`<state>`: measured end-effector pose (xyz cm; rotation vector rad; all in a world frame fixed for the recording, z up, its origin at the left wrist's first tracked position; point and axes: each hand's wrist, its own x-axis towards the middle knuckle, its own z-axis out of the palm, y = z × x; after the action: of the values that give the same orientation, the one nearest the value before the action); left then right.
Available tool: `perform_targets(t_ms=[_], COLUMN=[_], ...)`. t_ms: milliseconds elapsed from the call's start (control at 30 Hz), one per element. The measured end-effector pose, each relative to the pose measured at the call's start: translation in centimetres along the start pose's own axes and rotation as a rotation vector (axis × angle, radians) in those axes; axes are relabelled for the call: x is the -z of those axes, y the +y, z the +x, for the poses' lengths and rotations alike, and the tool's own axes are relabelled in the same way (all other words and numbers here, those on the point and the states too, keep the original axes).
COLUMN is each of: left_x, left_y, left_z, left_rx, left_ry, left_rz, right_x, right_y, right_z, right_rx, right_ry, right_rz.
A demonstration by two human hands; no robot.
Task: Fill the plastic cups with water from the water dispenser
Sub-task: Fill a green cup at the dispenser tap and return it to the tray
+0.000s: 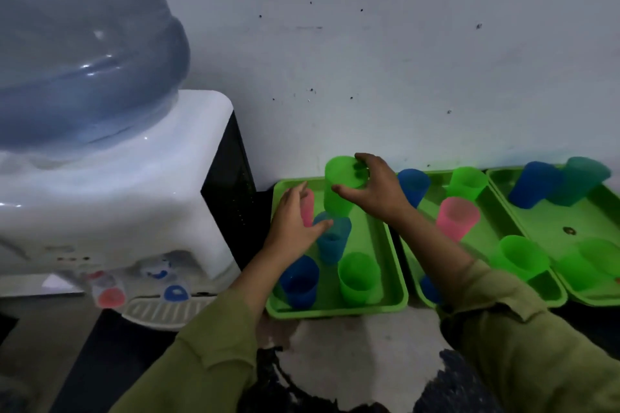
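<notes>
In the head view, we see the right hand (375,189) grasping a green cup (337,206) at its top, with fingers curled over the far rim and the thumb on the near wall. The cup stands upright, mouth up, at the back of the left tray (335,310). The picture is smeared there, so we cannot tell whether its base rests on the tray or is lifted clear.

The left hand (293,223) is released and holds nothing. Its fingers are fairly straight, close in front of a pink cup (308,208) and just beside a teal cup (333,241).

The water dispenser (110,198) stands to the left of this tray. Its red tap (107,295) and blue tap (176,292) sit low on its front, nearer to us than the green cup. We judge that the cup must travel left and toward us, passing over the teal cup and a blue cup (300,282) in the same tray. Its long axis should stay vertical so the mouth meets the spout.

The left hand is the nearer one to the taps, while the right arm would have to reach across. The left hand therefore looks better placed to work a tap, or to take the cup over.
</notes>
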<state>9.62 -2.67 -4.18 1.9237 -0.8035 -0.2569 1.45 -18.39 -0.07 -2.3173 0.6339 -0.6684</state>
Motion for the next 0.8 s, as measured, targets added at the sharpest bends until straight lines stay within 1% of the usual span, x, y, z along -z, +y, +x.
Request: perform_targets(t_ms=[100,267,533,600,700,800], left_x=[0.9,3.0,9.3,11.1,13.7,16.2], left_y=[0.7,0.7,-2.9,-4.3,-6.9,-9.6], left_z=[-1.5,-6.4,-13.3,-14.9,-17.2,-19.3], left_rx=[-0.061,-0.177,-0.245,-0.213,-0.105,-0.063], left_ry=[-0.026,-0.096,-0.069,-0.095,-0.147,-0.172], left_rz=[-0.031,-0.166,-0.133,-0.133,-0.142,-0.189], right_x=[0.6,-0.3,-6.2,-7.7,-10.3,-13.1], right_y=[-2.3,-6.0,-11.8,-13.2,-15.1,-16.7], right_z=[-2.9,-8.5,-16.1,-17.8,-20.0,-21.6], right_rx=[0.012,0.007,-0.049,-0.063,-0.085,-0.12], right_ry=[0.004,0.016,0.006,-0.021,-0.068,-0.127], right_rz=[0.035,0.067,0.114,0.146,0.192,0.174])
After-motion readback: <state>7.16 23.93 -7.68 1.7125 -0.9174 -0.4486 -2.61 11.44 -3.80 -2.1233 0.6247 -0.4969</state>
